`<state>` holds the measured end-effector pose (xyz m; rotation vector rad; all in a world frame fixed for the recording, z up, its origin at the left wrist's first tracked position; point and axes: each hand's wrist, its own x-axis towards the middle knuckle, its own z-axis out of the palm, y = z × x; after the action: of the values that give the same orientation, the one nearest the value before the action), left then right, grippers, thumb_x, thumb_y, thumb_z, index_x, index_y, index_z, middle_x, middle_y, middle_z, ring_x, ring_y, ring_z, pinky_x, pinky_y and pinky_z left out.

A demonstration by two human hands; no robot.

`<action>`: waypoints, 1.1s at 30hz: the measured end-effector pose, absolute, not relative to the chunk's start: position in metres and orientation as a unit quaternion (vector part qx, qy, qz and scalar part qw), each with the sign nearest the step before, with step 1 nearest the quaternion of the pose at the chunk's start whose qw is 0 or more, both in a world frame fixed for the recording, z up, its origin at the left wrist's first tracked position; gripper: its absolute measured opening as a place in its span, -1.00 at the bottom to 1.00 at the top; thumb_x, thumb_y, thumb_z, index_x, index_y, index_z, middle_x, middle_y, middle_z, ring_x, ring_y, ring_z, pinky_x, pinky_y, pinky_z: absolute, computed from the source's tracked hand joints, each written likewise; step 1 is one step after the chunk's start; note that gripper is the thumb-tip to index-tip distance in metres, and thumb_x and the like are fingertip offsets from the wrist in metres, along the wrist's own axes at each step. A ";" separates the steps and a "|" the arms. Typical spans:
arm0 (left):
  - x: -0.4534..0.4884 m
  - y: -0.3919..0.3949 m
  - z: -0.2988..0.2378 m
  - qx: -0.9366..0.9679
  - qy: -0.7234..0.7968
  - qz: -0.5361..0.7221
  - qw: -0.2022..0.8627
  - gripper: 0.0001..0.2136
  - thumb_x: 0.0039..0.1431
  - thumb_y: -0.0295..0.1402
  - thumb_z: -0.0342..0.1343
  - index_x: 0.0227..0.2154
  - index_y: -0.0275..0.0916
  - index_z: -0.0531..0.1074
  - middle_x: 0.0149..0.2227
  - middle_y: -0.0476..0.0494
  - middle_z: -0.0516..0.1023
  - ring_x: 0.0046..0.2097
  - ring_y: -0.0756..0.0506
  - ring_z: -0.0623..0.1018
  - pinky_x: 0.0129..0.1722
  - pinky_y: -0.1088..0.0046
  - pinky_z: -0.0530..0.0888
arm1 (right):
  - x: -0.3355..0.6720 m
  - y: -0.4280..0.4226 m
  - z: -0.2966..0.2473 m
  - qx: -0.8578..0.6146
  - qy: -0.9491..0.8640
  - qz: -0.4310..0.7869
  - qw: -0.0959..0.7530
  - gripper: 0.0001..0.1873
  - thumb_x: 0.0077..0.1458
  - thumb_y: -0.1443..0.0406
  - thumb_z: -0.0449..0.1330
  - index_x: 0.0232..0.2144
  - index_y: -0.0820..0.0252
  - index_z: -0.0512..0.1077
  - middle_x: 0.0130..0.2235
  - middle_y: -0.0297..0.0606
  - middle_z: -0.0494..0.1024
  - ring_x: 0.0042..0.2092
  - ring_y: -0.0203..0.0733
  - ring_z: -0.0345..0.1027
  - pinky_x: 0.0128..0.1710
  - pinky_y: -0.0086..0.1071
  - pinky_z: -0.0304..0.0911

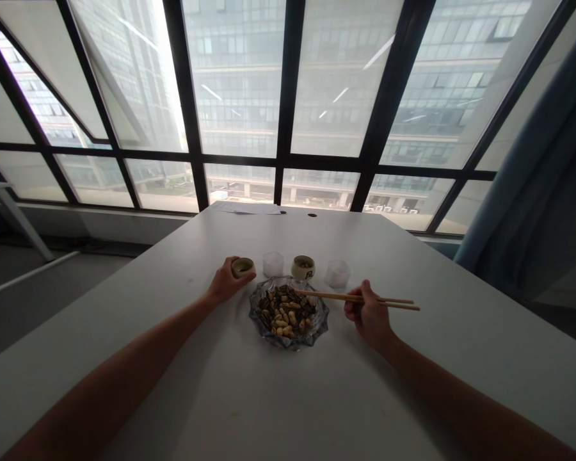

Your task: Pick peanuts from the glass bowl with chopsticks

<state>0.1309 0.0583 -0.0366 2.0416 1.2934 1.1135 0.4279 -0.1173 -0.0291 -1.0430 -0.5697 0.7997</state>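
My left hand [228, 280] is wrapped round a small ceramic cup [242, 266] at the left of the bowl. In my right hand [369, 317] is a pair of wooden chopsticks [338, 296], whose tips point left over the far part of the glass bowl [320, 325]. The bowl has a jagged, scalloped rim and holds peanuts in shells [285, 317] and dark striped seeds that look like sunflower seeds [273, 299]. Whether the tips pinch anything is too small to tell.
Behind the bowl stand a frosted clear cup [273, 264], a cream cup with a dark character [303, 267] and another frosted cup [338, 273]. Paper sheets [247, 208] lie at the far end of the white table [288, 403]. A blue curtain [523, 192] hangs at right.
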 end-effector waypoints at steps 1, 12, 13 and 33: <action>0.131 0.059 -0.037 0.746 0.471 0.405 0.241 -0.32 -0.10 0.08 0.27 0.02 -0.22 0.29 -0.13 -0.23 0.59 -0.10 -0.22 0.59 -0.07 0.22 0.51 | 0.428 -0.117 -0.029 -0.478 -0.259 0.368 0.754 -0.43 -0.05 -0.17 0.28 -0.63 0.20 0.35 -0.75 -0.31 0.36 -0.71 -0.33 0.20 -0.80 -0.51 0.06; 0.156 0.070 0.002 0.857 0.385 0.341 0.035 -0.35 0.09 0.06 0.16 0.15 -0.24 0.30 0.13 -0.36 0.47 0.18 -0.37 0.41 0.20 -0.01 0.27 | 0.439 -0.112 -0.033 -0.460 -0.255 0.453 0.720 -0.49 0.02 -0.08 0.30 -0.61 0.20 0.34 -0.72 -0.29 0.38 -0.71 -0.34 0.18 -0.77 -0.51 0.08; 0.163 0.072 0.008 0.870 0.381 0.310 0.033 -0.34 0.09 0.06 0.16 0.15 -0.25 0.30 0.12 -0.37 0.47 0.17 -0.38 0.42 0.19 -0.01 0.26 | 0.438 -0.113 -0.033 -0.458 -0.251 0.453 0.722 -0.49 0.02 -0.08 0.30 -0.62 0.20 0.35 -0.73 -0.30 0.38 -0.71 -0.35 0.17 -0.77 -0.51 0.07; 0.199 0.084 0.042 0.940 0.283 0.191 0.015 -0.28 -0.08 -0.38 0.25 0.22 -0.17 0.21 0.04 -0.27 0.51 0.03 -0.32 0.51 0.00 0.19 0.44 | 0.432 -0.119 -0.034 -0.444 -0.298 0.421 0.733 -0.42 -0.04 -0.19 0.27 -0.60 0.21 0.38 -0.66 -0.17 0.51 -0.69 -0.21 0.33 -0.70 -0.40 0.23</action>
<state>0.1990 0.0841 0.0418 2.9243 0.8793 0.5956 0.4316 -0.1192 -0.0339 -0.9762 -0.6546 0.9252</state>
